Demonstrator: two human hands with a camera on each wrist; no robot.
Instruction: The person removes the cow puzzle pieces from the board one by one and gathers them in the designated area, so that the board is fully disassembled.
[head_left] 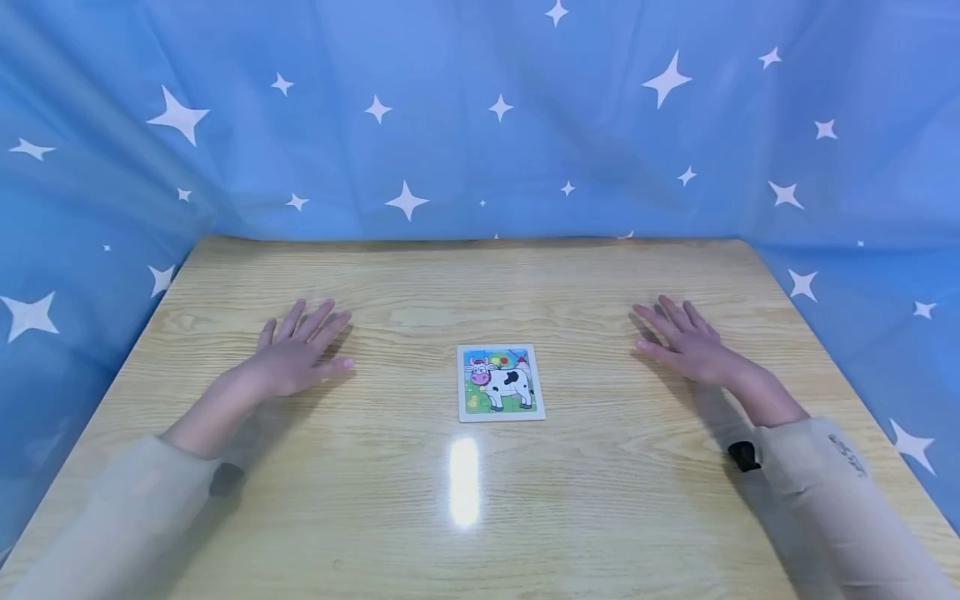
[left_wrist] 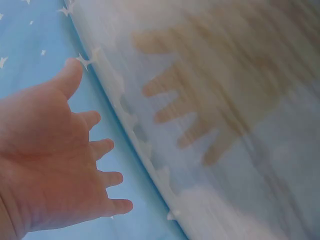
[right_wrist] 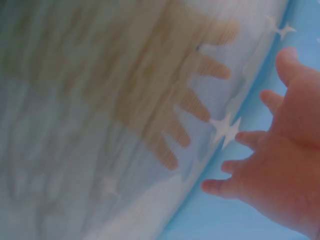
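Note:
A small square picture puzzle (head_left: pixel 501 382) with a white border, showing a black-and-white cow, lies flat at the middle of the table. To its left in the head view, my left hand (head_left: pixel 294 357) is held palm down with fingers spread, holding nothing. My right hand (head_left: pixel 690 346), on the puzzle's other side, also has its fingers spread and holds nothing. Neither hand touches the puzzle. The left wrist view shows the left palm (left_wrist: pixel 55 160) with straight fingers; the right wrist view shows the right palm (right_wrist: pixel 285 155) likewise. The puzzle is outside both wrist views.
The light wooden table (head_left: pixel 360 500) has a bright light reflection below the puzzle. A blue curtain (head_left: pixel 450 150) with white stars hangs along its back edge and both sides. Both wrist views show hand reflections on the glossy tabletop.

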